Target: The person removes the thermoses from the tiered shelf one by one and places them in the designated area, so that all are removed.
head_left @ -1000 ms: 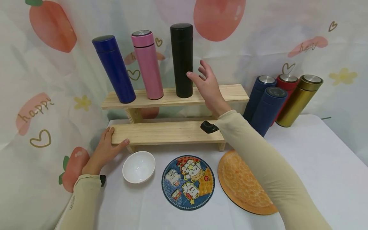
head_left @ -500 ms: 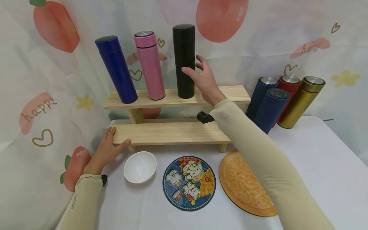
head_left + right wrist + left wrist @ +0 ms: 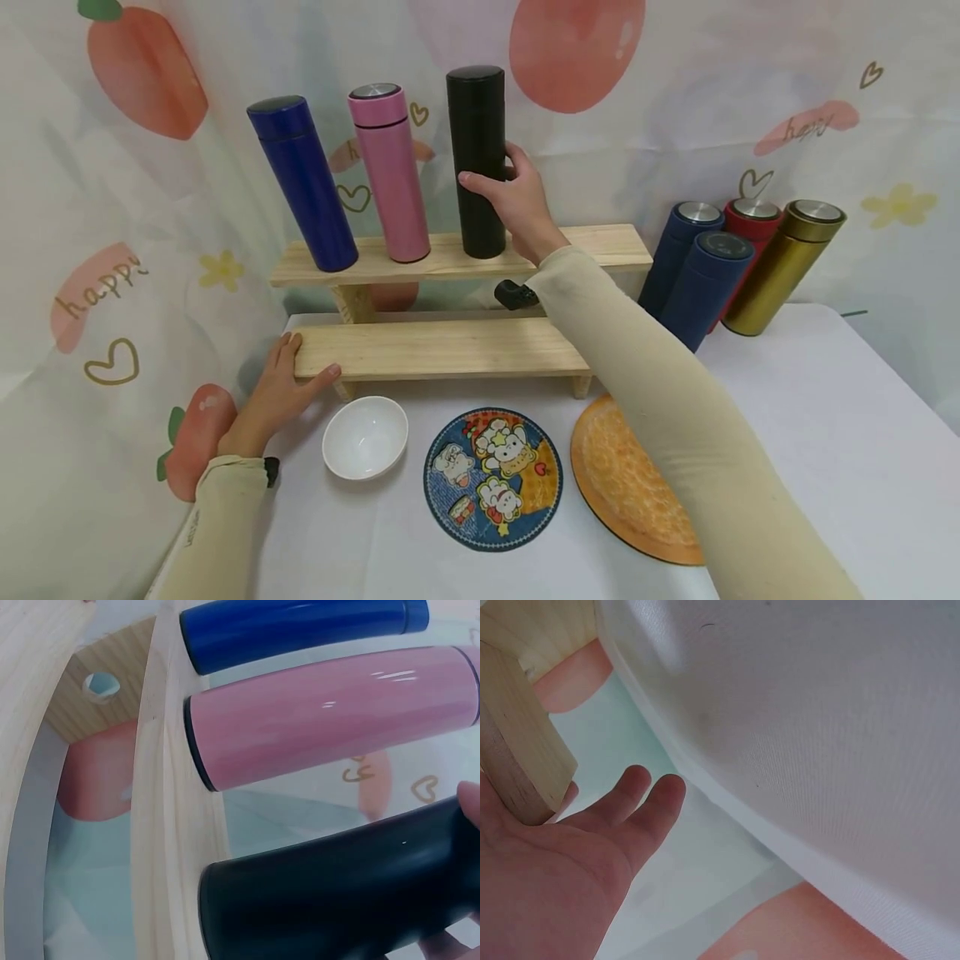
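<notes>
A tall black thermos flask (image 3: 476,117) stands on the upper board of a two-tier wooden shelf (image 3: 442,348). My right hand (image 3: 522,204) grips it around the middle, thumb across the front and fingers going behind. In the right wrist view, the base of the black thermos flask (image 3: 330,885) meets the upper board. My left hand (image 3: 273,400) rests against the left end of the lower board, its thumb by the front edge. Seen from the left wrist, the left hand (image 3: 577,862) has straight fingers spread past the board's end (image 3: 536,742).
Pink (image 3: 390,179) and blue (image 3: 303,183) thermoses stand left of the black one. Blue, red and gold thermoses (image 3: 780,271) cluster on the table at right. A white bowl (image 3: 365,437), a cartoon round mat (image 3: 492,479) and a bread-patterned round mat (image 3: 630,492) lie in front.
My right hand has moved left onto the black thermos, and its fingers have closed around it. The left hand keeps its place on the shelf.
</notes>
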Motion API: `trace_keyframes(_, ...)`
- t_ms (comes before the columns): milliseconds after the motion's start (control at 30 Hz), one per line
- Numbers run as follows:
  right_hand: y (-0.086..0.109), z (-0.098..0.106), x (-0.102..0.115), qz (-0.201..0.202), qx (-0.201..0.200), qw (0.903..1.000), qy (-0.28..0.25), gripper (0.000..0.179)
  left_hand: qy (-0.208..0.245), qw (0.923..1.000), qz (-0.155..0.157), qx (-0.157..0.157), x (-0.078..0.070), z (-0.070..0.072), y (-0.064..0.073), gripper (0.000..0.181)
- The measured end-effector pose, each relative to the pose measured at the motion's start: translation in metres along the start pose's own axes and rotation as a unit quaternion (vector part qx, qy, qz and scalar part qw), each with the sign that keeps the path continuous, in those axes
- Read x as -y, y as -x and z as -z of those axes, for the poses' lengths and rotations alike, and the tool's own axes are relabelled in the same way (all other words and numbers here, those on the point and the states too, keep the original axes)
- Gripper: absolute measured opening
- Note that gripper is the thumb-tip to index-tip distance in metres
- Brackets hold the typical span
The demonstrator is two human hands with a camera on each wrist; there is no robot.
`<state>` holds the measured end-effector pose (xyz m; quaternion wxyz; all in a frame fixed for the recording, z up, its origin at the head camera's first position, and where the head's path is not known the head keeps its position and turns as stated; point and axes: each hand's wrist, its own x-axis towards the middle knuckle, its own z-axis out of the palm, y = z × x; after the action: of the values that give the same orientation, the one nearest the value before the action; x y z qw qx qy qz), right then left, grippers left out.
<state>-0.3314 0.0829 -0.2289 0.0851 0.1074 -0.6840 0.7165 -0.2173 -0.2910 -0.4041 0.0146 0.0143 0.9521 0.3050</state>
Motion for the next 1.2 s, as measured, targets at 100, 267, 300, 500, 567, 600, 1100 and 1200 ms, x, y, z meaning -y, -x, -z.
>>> trace_keyframes(100,0.000,0.001,0.000,0.004,-0.003,1.0000,-0.004,0.075,-0.001,1.0000,-0.003,-0.001,0.000,0.001,-0.001,0.113)
trace_keyframes(267,0.002,0.002,-0.004,0.012,-0.006,0.9998,-0.016,0.076,-0.004,1.0000,-0.002,0.002,0.002,-0.001,-0.002,0.114)
trace_keyframes(300,0.003,0.002,-0.004,0.013,-0.006,0.9997,-0.017,0.076,-0.004,1.0000,-0.001,0.003,0.002,-0.002,-0.001,0.114)
trace_keyframes(500,0.013,0.002,-0.002,0.021,0.000,0.9997,-0.015,0.076,0.004,1.0000,0.000,0.003,0.003,-0.002,0.001,0.114)
trace_keyframes(567,0.017,0.003,0.000,0.025,0.005,0.9996,-0.014,0.074,0.003,1.0000,-0.001,0.001,0.002,-0.002,0.001,0.114)
trace_keyframes(600,0.020,0.004,0.001,0.030,0.007,0.9995,-0.012,0.074,0.002,1.0000,-0.001,0.001,0.002,-0.001,0.001,0.114)
trace_keyframes(1100,0.053,0.020,0.007,0.047,0.021,0.9986,-0.010,0.073,-0.001,1.0000,-0.002,0.002,0.001,-0.002,-0.002,0.115)
trace_keyframes(1200,0.058,0.024,0.008,0.049,0.021,0.9985,-0.014,0.073,-0.002,1.0000,-0.002,0.002,0.002,-0.003,-0.003,0.115)
